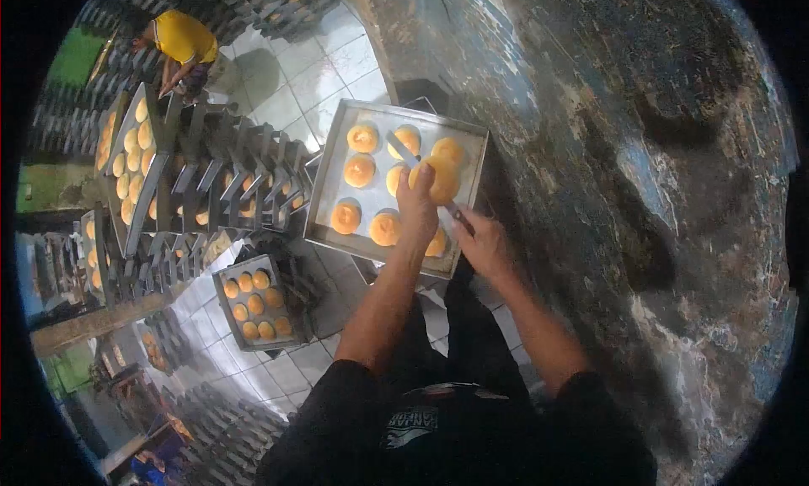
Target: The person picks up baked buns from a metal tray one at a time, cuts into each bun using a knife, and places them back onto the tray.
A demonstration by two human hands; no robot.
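My left hand [419, 206] grips a golden round bun [445, 181] over a metal baking tray [334, 168]. A thin metal blade [404, 151] is held by my right hand [486, 243]; it reaches across the tray toward the bun. Several more buns sit in the tray, among them one at the far left corner [362, 138] and one at the near left [345, 217]. The tray rests at the edge of a dark, worn table [607, 149].
A smaller tray of buns [253, 305] lies on the tiled floor below. Stacks of trays [227, 183], some with buns, fill the left. A person in a yellow shirt [181, 40] bends over trays at the far left.
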